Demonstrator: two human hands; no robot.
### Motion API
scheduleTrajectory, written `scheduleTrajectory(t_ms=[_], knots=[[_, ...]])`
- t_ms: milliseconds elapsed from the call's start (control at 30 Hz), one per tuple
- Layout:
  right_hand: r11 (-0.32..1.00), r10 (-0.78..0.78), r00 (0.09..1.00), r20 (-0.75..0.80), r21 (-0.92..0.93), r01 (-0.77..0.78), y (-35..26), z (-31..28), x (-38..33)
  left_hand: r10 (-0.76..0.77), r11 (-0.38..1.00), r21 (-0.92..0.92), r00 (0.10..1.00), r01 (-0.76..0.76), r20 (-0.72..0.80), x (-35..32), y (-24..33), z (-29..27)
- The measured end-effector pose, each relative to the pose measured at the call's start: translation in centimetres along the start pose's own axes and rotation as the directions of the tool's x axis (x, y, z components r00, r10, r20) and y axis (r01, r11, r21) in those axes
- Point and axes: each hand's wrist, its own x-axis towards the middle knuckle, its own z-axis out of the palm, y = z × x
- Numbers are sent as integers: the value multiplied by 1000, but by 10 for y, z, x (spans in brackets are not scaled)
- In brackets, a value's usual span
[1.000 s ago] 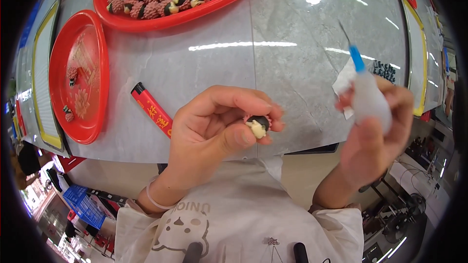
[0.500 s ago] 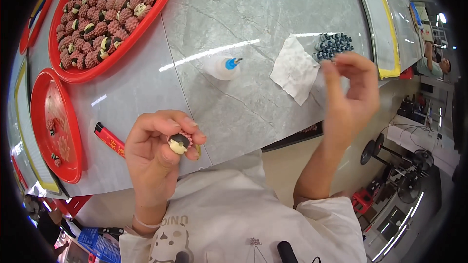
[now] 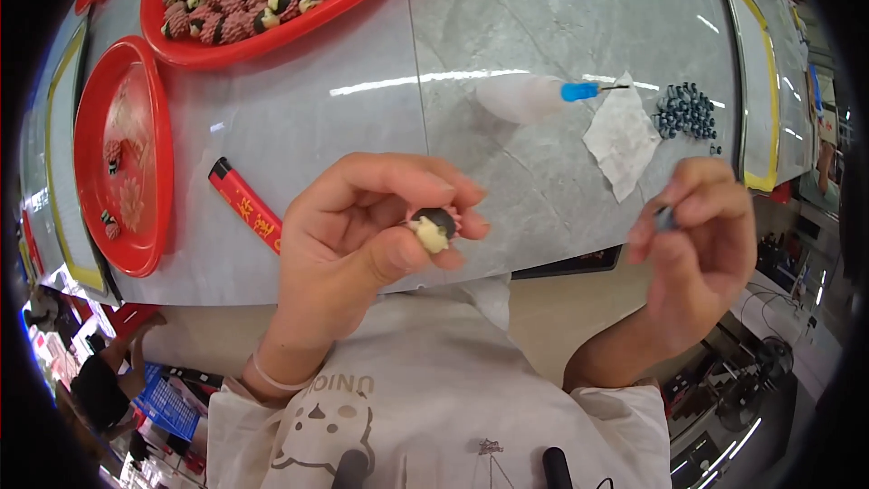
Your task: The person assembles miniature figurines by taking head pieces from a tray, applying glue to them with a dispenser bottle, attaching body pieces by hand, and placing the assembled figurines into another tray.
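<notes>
The right hand [image 3: 701, 249] has swapped the squeeze bottle [image 3: 518, 98], now on the table [image 3: 507, 181], for what looks like a dark piece [image 3: 665, 219], blurred, at centre right. The left hand [image 3: 348, 231] pinches the pink-and-cream figure [image 3: 433, 230] at frame centre, so both hands are occupied.

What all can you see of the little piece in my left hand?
The little piece is rounded: black on top, cream with small bumps below, and pink, bumpy edges showing behind. It looks moulded, though the material can't be told. Its black-and-cream side faces the camera. The left hand grips it between thumb and fingers, which hide part of it, above the grey table.
</notes>
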Motion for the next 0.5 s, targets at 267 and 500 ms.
scheduleTrajectory(t_ms=[267,500], knots=[[993,-108,929,355,3,115,10,48,17,95,995,-45,992,-92,85,-2,-8,-6],[977,-156,964,217,-113,183,12,59,13,-110,994,15,987,112,-121,-2,5,9]])
